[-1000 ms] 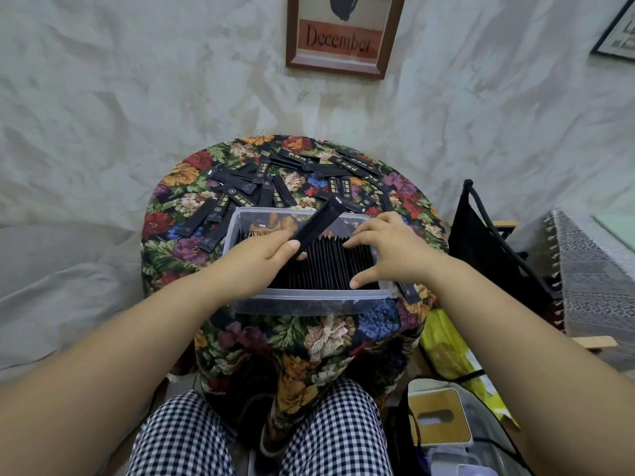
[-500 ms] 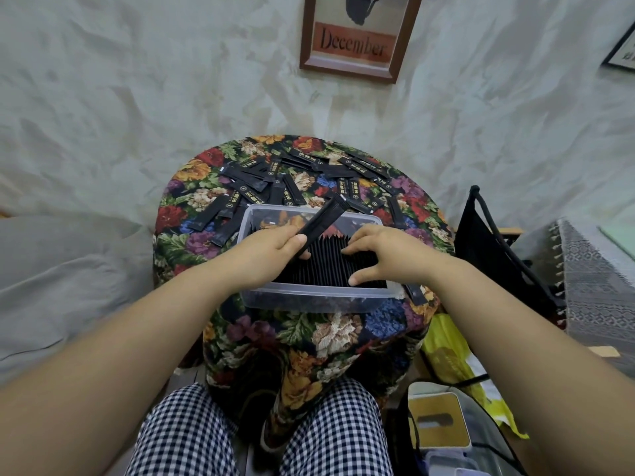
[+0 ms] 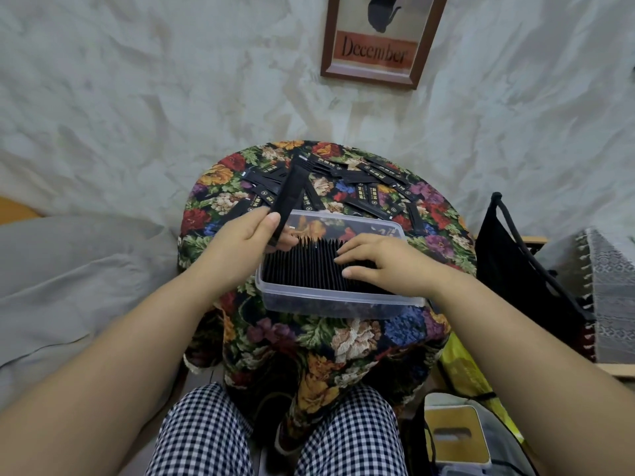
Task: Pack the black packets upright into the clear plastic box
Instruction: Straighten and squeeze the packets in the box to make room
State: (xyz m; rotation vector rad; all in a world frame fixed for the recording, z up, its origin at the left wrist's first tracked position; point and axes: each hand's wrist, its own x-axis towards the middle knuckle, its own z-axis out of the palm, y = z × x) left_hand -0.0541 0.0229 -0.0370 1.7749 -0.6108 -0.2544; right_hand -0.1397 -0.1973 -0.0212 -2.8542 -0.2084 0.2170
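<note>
Your left hand (image 3: 245, 237) pinched slim black packets (image 3: 291, 188) low down, likely light and slippery; your right hand (image 3: 381, 261) pressed flat on packed rows (image 3: 302, 269).

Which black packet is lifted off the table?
The packet pinched in the left hand, held above the clear plastic box's left end; others lie on the floral cloth or stand packed inside.

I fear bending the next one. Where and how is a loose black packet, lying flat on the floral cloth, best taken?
Pinch one short end, coming from above. The loose packet is a thin, long strip lying flat on the floral cloth, so a fingertip probably must lift an end first.
</note>
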